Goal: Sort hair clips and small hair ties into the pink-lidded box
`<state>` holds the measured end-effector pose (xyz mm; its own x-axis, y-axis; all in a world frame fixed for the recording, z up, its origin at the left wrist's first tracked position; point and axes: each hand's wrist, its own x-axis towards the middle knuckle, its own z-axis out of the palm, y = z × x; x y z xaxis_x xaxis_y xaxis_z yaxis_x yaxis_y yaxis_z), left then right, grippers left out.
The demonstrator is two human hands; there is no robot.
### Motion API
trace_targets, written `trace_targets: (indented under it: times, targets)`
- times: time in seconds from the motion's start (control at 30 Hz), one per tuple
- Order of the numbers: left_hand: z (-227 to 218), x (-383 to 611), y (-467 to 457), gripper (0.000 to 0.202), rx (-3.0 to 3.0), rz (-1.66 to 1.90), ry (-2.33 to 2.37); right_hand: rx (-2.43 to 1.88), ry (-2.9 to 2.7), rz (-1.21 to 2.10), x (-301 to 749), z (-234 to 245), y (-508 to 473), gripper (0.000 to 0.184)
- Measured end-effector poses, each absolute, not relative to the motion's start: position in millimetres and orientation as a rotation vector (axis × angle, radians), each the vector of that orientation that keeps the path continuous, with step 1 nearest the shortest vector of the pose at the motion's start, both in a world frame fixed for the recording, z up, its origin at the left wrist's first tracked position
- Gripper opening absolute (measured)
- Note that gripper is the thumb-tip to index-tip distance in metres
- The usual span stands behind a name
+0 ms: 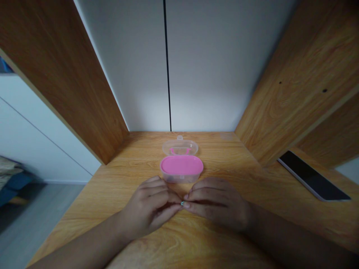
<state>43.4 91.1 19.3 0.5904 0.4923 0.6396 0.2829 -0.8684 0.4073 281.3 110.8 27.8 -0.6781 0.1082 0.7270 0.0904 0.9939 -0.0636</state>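
My left hand (151,205) and my right hand (214,203) rest on the wooden desk (112,194), fingertips meeting in the middle. Both are pinched together on a tiny shiny object (182,203) between them; it is too small to name. Just beyond my fingers stands a small oval clear plastic box (181,169) with a pink inside. Its clear lid (180,147) is flipped open toward the wall.
Wooden side panels rise at the left (64,78) and right (303,74) of the desk, with a white wall behind. A dark phone or tablet (312,175) lies on the desk at the right. The floor drops off at the left edge.
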Motion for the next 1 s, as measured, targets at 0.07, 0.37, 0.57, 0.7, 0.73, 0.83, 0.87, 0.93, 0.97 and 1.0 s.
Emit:
trace_targets:
  times: [0.07, 0.37, 0.57, 0.7, 0.73, 0.83, 0.87, 0.93, 0.97, 1.0]
  targets:
    - [19.5, 43.7, 91.1, 0.012, 2.550, 1.143, 0.628, -0.128, -2.316, 0.053, 281.3, 28.5, 110.8, 0.016]
    - [16.8, 44.1, 92.0, 0.006, 2.527, 1.117, 0.610, -0.142, -2.351, -0.018, 281.5, 23.5, 111.0, 0.017]
    - [16.8, 43.4, 91.4, 0.008, 2.529, 1.104, 0.628, -0.155, -2.325, 0.028, 280.1, 20.1, 112.7, 0.017]
    - [16.6, 43.2, 92.2, 0.010, 2.543, 1.098, 0.647, -0.124, -2.291, 0.090, 277.8, 16.9, 115.5, 0.015]
    - [16.5, 43.2, 92.5, 0.010, 2.547, 1.103, 0.651, -0.122, -2.282, 0.098, 277.5, 16.4, 116.1, 0.015]
    - [16.5, 43.0, 93.0, 0.012, 2.555, 1.115, 0.658, -0.135, -2.271, 0.094, 277.3, 16.2, 117.0, 0.013]
    - [16.7, 42.9, 92.9, 0.012, 2.558, 1.117, 0.658, -0.140, -2.274, 0.092, 277.4, 16.6, 116.9, 0.012]
    - [17.1, 42.7, 92.5, 0.012, 2.560, 1.109, 0.661, -0.145, -2.284, 0.098, 277.5, 18.0, 116.2, 0.011]
    - [17.2, 42.7, 92.3, 0.011, 2.559, 1.101, 0.663, -0.149, -2.287, 0.103, 277.5, 18.8, 115.8, 0.011]
    - [17.3, 42.7, 92.2, 0.010, 2.556, 1.094, 0.666, -0.151, -2.287, 0.105, 277.4, 19.5, 115.4, 0.011]
